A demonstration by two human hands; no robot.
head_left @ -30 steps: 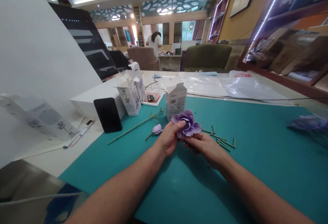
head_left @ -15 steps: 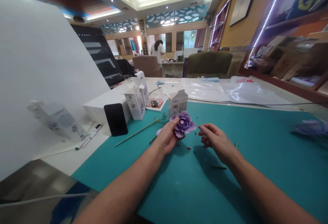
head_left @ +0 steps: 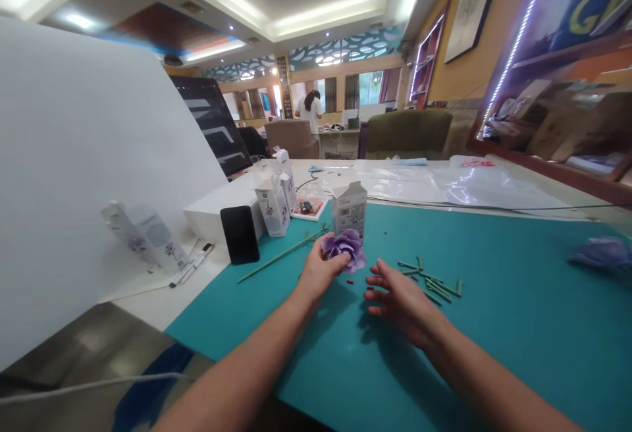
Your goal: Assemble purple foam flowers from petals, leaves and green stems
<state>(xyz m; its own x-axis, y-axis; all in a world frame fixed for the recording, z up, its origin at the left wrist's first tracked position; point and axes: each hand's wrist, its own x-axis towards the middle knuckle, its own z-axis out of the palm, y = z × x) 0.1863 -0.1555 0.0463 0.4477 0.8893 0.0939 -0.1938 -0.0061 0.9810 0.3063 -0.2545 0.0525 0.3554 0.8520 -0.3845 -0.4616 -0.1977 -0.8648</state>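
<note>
While the left hand stays closed on the purple artificial flower head, its fingers curled over the petals on the bloom's left side, the right hand stands apart, open, with its fingers spread low over the teal cutting mat. The flower head is round, with no clear long axis. It lies just right of the left hand and close in front of a white carton-shaped box, so the left hand is plainly the nearer one. Small red bits dot the mat between the flower and the right fingertips, and cut green stem pieces lie in a loose heap beyond that hand. A long leafy green stem lies left of the flower. Compared with the previous view, the right hand has moved further right, its fingers flatter and wider, and the flower sits nearer the box.
</note>
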